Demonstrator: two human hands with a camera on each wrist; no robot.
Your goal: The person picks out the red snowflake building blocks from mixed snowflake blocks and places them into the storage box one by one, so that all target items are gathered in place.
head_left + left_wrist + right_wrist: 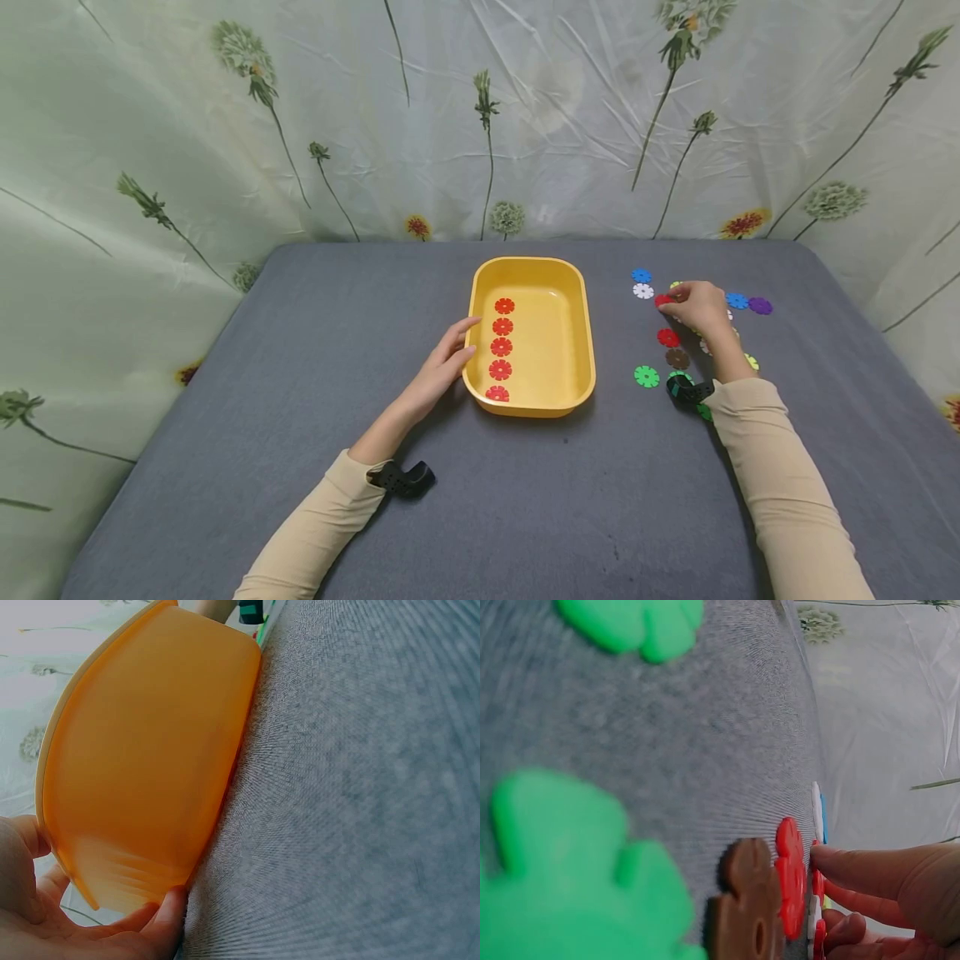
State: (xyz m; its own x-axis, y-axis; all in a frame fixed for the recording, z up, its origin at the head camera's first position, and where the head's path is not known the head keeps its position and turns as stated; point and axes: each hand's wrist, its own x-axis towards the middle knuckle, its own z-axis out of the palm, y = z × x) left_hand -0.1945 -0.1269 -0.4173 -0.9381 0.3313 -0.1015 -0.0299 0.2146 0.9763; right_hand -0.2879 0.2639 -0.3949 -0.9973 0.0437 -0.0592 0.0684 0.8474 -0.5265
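Five red discs are lying in the tub, forming a column along its left wall, perhaps spaced so that each is showing clear of the next. The left hand is gripping the tub's left side, thumb and a finger reaching over the rim while others are pressing the outer wall, probably to keep so light a thing from sliding on the counter. Off to the tub's right, the right hand is pinching a loose red disc, seemingly by its edge, since anything that flat is offering little else to hold. That disc is sitting right at the fingertips; a white disc is lying just to its left, a brown disc nearer the person.
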